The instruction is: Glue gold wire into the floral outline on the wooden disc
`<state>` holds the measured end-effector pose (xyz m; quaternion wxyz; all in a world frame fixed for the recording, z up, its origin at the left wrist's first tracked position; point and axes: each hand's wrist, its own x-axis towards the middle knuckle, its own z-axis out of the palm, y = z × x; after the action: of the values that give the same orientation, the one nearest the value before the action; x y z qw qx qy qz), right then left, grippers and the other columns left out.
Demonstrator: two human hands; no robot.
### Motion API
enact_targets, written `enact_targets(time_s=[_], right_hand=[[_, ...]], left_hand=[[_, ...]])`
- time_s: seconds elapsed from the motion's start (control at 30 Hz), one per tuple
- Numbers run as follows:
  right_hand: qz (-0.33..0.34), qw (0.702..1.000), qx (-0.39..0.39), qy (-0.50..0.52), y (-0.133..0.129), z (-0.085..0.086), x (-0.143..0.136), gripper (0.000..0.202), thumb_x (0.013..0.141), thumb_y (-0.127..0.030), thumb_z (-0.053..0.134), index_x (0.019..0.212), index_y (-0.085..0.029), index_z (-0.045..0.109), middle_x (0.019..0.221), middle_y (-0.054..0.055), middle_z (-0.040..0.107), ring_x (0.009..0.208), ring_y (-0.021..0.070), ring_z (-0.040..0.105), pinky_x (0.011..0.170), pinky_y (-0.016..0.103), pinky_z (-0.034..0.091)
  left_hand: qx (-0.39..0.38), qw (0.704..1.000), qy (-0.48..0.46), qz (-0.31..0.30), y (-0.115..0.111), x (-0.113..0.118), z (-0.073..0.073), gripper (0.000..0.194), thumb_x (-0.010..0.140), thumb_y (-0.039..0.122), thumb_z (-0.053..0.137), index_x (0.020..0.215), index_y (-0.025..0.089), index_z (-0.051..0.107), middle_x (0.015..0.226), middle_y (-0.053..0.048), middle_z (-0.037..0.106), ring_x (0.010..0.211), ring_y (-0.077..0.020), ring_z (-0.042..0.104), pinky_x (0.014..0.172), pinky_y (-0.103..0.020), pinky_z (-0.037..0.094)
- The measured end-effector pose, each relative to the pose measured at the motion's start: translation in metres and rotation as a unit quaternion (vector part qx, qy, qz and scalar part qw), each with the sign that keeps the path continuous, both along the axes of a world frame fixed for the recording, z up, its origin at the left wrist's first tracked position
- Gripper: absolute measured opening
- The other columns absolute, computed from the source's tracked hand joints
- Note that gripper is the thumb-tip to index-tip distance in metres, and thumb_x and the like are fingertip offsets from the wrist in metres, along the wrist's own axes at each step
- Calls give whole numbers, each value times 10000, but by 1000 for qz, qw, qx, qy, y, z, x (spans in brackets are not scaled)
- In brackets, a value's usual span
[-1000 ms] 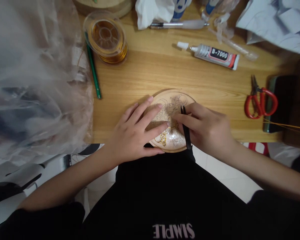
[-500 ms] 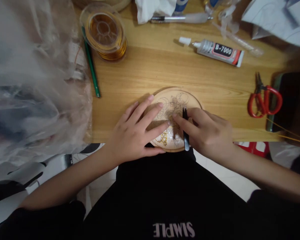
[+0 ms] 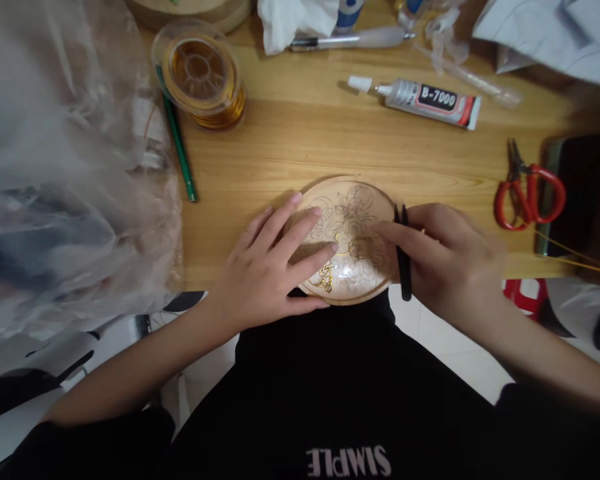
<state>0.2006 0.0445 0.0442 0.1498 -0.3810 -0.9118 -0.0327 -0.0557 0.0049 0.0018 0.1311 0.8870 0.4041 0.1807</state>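
A round wooden disc point(image 3: 353, 183) with a drawn flower pattern lies at the table's near edge. Bent gold wire point(image 3: 325, 279) follows part of the drawing at its lower left, with more near the middle. My left hand point(image 3: 275, 260) rests with spread fingers on the disc's left side. At the right rim, my right hand point(image 3: 433, 250) holds black tweezers point(image 3: 404, 257), their tips pointing away from me. Its index fingertip is over the right part of the disc.
Behind the disc lies a glue tube point(image 3: 430, 101). Red-handled pliers point(image 3: 529, 193) and a dark phone point(image 3: 570, 193) are at the right. A gold wire spool point(image 3: 203, 73), a green pencil point(image 3: 180, 150) and plastic wrapping point(image 3: 80, 167) are at the left; a pen point(image 3: 350, 40) lies farther back.
My right hand has moved right with the tweezers, from over the disc to its right rim, uncovering more of the pattern. My left hand stays in place. The view has shifted slightly.
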Motion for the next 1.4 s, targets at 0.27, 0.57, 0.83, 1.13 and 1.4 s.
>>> enact_targets(time_s=[0.27, 0.57, 0.83, 1.13, 1.4], right_hand=[[38, 996, -26, -71, 1, 2, -4, 305, 975, -147, 429, 1046, -222, 716, 806, 36, 652, 685, 127, 556, 571, 242, 383], [30, 997, -60, -25, -5, -2, -5, 290, 991, -156, 452, 1114, -179, 713, 822, 43, 674, 712, 119, 604, 563, 219, 394], [20, 996, -73, -37, -5, -4, -4, 299, 1001, -170, 432, 1096, -216, 711, 837, 28, 666, 721, 105, 584, 559, 218, 376], [10, 993, -113, -23, -8, -3, -5, 291, 996, -186, 453, 1129, -204, 712, 855, 46, 663, 737, 115, 591, 549, 228, 395], [8, 996, -83, -29, -9, -3, -7, 283, 979, -145, 477, 1131, -186, 713, 841, 43, 676, 695, 102, 592, 516, 219, 374]], left_hand=[[4, 1000, 19, -12, 1, -1, 4, 662, 864, 702, 556, 1328, 232, 598, 1509, -133, 482, 1440, -424, 359, 1126, -566, 370], [29, 996, 51, -61, 8, 0, 11, 638, 927, 663, 487, 1299, 164, 624, 1450, -118, 563, 1391, -396, 450, 1102, -537, 422], [51, 994, 56, -75, 10, 0, 11, 624, 952, 649, 455, 1281, 147, 628, 1385, -98, 623, 1360, -362, 504, 1089, -500, 448], [62, 991, 66, -102, 13, 2, 13, 579, 971, 589, 479, 1268, 117, 637, 1377, -89, 632, 1345, -355, 521, 1084, -494, 448], [56, 992, 58, -102, 13, 3, 13, 573, 956, 583, 511, 1263, 118, 645, 1350, -112, 648, 1329, -361, 532, 1092, -498, 436]])
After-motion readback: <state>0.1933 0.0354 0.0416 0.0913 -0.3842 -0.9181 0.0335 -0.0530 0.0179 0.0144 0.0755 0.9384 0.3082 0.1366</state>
